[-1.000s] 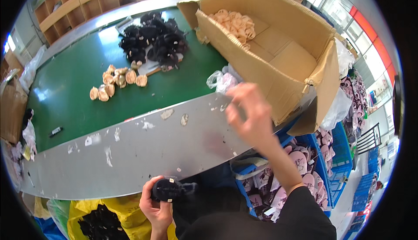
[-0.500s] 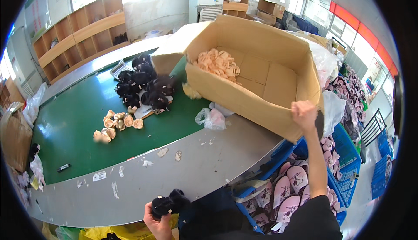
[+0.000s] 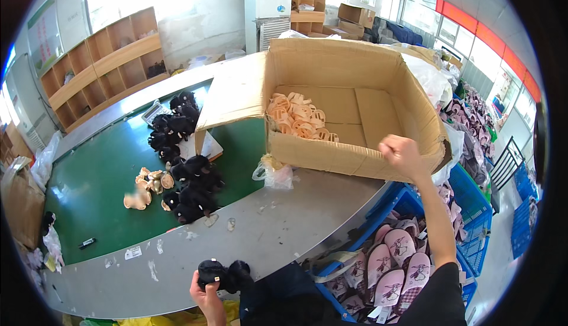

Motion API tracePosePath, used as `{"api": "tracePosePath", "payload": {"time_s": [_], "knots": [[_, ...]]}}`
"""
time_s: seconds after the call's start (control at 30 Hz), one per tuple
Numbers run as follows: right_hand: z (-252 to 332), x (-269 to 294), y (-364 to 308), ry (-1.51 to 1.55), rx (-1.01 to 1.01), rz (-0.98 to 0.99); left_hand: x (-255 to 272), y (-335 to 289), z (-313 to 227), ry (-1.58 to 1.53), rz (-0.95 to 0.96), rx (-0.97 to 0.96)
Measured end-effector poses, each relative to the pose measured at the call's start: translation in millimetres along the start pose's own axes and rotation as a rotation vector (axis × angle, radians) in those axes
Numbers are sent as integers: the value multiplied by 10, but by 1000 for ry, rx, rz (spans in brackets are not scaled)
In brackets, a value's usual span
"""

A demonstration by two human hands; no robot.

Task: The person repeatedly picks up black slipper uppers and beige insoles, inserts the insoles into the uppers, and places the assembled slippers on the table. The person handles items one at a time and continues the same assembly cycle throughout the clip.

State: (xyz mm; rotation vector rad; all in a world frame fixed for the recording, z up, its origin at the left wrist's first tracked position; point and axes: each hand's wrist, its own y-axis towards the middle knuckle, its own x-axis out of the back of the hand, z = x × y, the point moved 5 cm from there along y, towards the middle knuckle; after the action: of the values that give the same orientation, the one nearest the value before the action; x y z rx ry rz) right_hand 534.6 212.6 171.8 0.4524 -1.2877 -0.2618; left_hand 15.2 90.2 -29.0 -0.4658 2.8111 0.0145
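Note:
At the near table edge, my left hand [image 3: 207, 296] is closed round a black fluffy plush piece [image 3: 223, 274] with a small pale tag. My right hand [image 3: 403, 157] is a fist at the near rim, toward the right end, of a large open cardboard box [image 3: 378, 113]; the fingertips are hidden, but it appears to grip the wall. Peach-coloured looped pieces [image 3: 296, 116] lie heaped in the box's left end. Left of the box, more black plush pieces [image 3: 192, 190] form a long cluster on the green table mat [image 3: 100, 207], beside several peach shell-shaped pieces [image 3: 139, 199].
A clear plastic bag [image 3: 277, 175] lies against the box's near left corner. Blue crates with pink slippers [image 3: 390, 287] stand below the table on the right. A black marker [image 3: 87, 243] lies on the mat's left. Wooden shelves [image 3: 103, 60] line the back wall.
The box has turned and its left end has come nearer. Some black plush pieces have spread toward the near table edge. My right hand has shifted slightly left; my left still holds its piece.

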Motion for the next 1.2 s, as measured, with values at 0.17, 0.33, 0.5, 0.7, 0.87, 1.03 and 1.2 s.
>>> {"api": "tracePosePath", "payload": {"time_s": [0.17, 0.33, 0.5, 0.7, 0.87, 1.03, 1.2], "knots": [[758, -767, 1190, 126, 175, 222, 145, -116, -147, 61, -11, -93], [434, -2080, 2272, -45, 24, 175, 328, -187, 5, 26, -102, -39], [686, -2437, 2512, -151, -56, 206, 436, -396, -256, 28, -281, -31], [621, -1662, 2405, 358, -112, -356, 526, -370, -87, -26, -272, 28], [2098, -1206, 1319, 1165, -4, 62, 370, -322, -323, -2, -215, 60], [3118, -1403, -314, 1243, 210, 850, 6, -271, -273, -80, -79, 150], [3464, -1907, -806, 1411, 355, 951, 48, -340, -314, -8, -57, 184]]}}
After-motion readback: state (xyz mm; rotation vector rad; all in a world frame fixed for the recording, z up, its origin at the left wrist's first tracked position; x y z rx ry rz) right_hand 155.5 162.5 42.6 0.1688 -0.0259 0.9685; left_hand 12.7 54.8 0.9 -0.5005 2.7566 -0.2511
